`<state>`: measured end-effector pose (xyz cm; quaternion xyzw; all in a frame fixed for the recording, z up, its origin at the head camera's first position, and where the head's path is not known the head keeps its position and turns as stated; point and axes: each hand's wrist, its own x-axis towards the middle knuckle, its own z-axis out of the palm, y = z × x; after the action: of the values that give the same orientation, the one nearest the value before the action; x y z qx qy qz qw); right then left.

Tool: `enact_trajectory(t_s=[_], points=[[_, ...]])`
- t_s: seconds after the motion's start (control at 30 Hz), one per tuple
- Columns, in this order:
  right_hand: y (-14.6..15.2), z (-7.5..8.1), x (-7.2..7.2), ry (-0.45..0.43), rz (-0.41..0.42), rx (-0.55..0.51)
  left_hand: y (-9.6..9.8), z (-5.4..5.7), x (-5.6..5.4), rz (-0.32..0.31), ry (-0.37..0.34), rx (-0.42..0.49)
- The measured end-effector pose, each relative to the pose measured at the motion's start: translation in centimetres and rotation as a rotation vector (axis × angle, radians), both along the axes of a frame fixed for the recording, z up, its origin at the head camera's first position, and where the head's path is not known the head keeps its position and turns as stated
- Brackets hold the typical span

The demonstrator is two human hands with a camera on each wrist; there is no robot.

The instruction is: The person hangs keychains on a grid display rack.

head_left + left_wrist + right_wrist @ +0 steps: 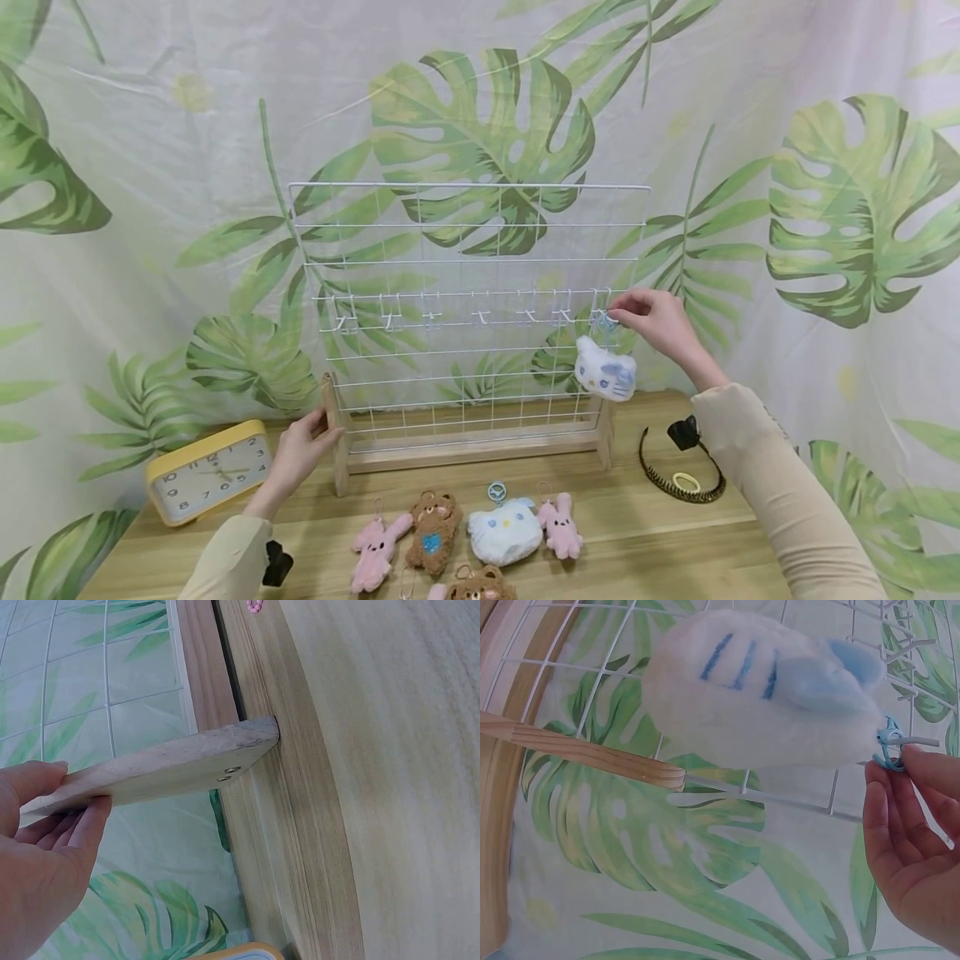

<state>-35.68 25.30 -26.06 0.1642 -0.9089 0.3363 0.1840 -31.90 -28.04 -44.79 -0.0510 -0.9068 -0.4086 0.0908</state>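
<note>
My right hand [651, 323] pinches the blue ring [890, 744] of a white plush cat-head keychain [604, 369] between thumb and fingers. In the right wrist view a white hook prong [922, 741] runs through or just across the ring; which one I cannot tell. The plush [757, 697] hangs in front of the right end of a white wire grid rack [480, 350]. At the rack's other side my left hand [300, 446] grips the wooden side post [157, 769], thumb on one face and fingers on the other.
Several white hooks [480, 317] line one bar of the grid. On the wooden table lie pink plush toys [377, 550], brown bears [433, 533] and another white plush cat head [506, 532]. A yellow clock [210, 472] stands left; a braided headband [684, 492] lies right.
</note>
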Motion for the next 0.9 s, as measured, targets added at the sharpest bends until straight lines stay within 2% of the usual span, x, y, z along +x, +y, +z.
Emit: enact_trajectory(t_s=[0.63,0.9], points=[[0.3,0.0,0.9,-0.003,0.014,-0.003,0.0,-0.1,0.0,0.003,0.002,0.001],[1.3,-0.6,2.6,0.045,-0.013,-0.016,0.0,-0.2,-0.1,0.002,0.017,0.000]])
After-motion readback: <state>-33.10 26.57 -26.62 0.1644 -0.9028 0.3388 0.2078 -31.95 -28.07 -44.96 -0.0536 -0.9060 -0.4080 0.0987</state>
